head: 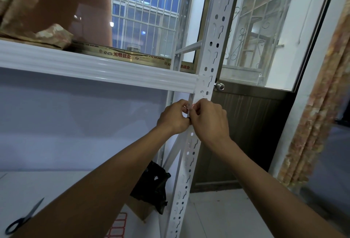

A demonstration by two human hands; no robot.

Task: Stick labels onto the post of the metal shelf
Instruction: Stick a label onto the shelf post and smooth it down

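Note:
The white perforated post [212, 52] of the metal shelf runs from top right down to the bottom middle. Just below the shelf beam [94, 71], my left hand [173, 117] and my right hand [209, 119] meet on the post. Their fingertips pinch a small white label with a red edge [192, 106] against the post's front face. Most of the label is hidden by the fingers. A sheet of red-bordered labels [117, 225] lies on the lower shelf board, partly behind my left forearm.
Scissors with dark handles [22, 218] lie at the lower left on the shelf board. A black plastic bag [155, 186] and a piece of cardboard sit by the post's foot. A door with a round knob [219, 86] stands behind the post; curtains hang at right.

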